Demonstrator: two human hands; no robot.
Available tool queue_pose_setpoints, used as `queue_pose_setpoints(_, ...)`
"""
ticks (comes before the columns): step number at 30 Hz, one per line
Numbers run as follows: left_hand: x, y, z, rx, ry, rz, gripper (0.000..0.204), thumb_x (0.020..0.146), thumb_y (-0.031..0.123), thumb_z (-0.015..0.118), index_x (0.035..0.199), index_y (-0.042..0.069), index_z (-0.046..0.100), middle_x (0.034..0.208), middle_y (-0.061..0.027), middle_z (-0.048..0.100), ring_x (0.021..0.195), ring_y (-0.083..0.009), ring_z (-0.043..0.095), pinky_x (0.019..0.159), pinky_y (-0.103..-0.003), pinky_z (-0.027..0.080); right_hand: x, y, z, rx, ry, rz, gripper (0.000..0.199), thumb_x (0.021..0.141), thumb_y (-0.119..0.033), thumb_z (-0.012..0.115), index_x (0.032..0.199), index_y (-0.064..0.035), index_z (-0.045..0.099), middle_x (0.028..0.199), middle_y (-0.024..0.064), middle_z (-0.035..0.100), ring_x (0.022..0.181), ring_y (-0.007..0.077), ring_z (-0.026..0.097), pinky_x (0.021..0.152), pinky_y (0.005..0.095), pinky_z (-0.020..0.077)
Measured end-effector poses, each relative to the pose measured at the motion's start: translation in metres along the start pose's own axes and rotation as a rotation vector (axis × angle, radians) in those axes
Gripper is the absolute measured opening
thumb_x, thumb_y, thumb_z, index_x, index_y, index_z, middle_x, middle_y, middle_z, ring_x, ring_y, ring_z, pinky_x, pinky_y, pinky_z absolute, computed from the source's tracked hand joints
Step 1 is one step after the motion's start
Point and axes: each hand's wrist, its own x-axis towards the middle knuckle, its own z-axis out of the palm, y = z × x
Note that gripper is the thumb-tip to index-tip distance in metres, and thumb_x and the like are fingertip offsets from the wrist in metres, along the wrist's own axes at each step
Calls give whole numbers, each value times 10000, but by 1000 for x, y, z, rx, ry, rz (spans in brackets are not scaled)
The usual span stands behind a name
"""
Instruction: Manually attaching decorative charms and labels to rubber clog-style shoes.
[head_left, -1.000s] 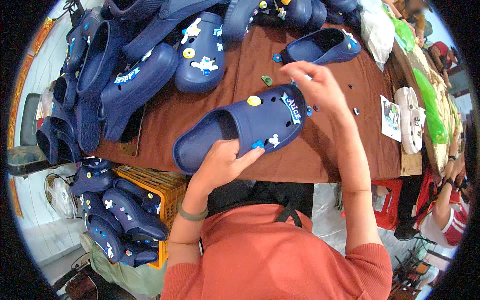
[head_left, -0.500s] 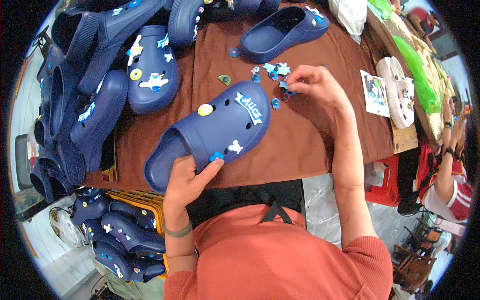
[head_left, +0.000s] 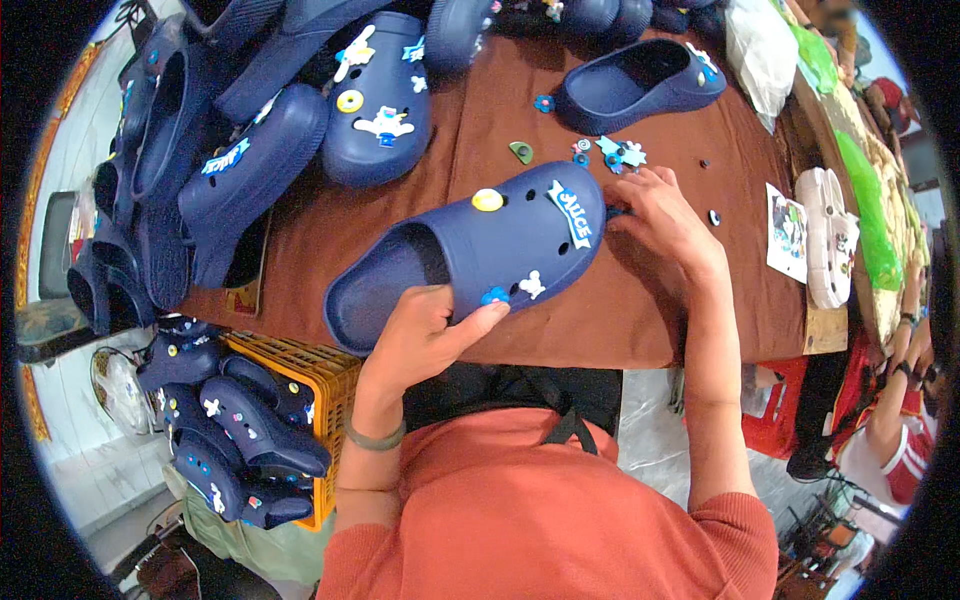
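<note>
A navy clog (head_left: 440, 235) rests tilted over the table, its toe to the right. My left hand (head_left: 425, 335) grips its near side, with the fingers inside the opening and the thumb by a blue flower charm (head_left: 495, 296). The upper also carries a yellow round charm (head_left: 487, 200), a white figure charm (head_left: 531, 286) and a blue-and-white banner charm (head_left: 570, 215); several holes show bare. Right at the toe, my right hand (head_left: 660, 215) has its fingers bent down and closed over the loose charms; whatever they hold is hidden. Light-blue charms (head_left: 622, 153) lie just beyond its fingertips.
Navy clogs (head_left: 375, 110) crowd the left and far side of the brown cloth (head_left: 480, 110). Another clog (head_left: 640, 85) lies beyond the charms. At right are a printed sheet (head_left: 787, 235) and a white clog (head_left: 825, 240). A yellow crate (head_left: 335, 385) of clogs stands lower left.
My right hand has come down from above the loose charms to beside the clog's toe. The whole view has shifted, while my left hand keeps its grip on the clog.
</note>
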Motion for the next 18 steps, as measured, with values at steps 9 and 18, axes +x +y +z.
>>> queue_pose_setpoints(9,1,-6,-1,35,-53,42,276,857,278,649,852,2,629,639,-207,526,552,-335,543,525,-381,416,10,-24,-17,452,290,344,158,785,-71,699,915,-40,613,866,56,642,833,173,591,809,321,434)
queue_pose_setpoints(18,-1,-11,-4,34,-90,17,220,867,207,667,927,-4,665,663,-76,594,596,-108,538,552,-305,446,46,-81,-1,203,540,-212,192,693,-49,753,866,-58,668,888,67,659,867,248,615,822,360,478)
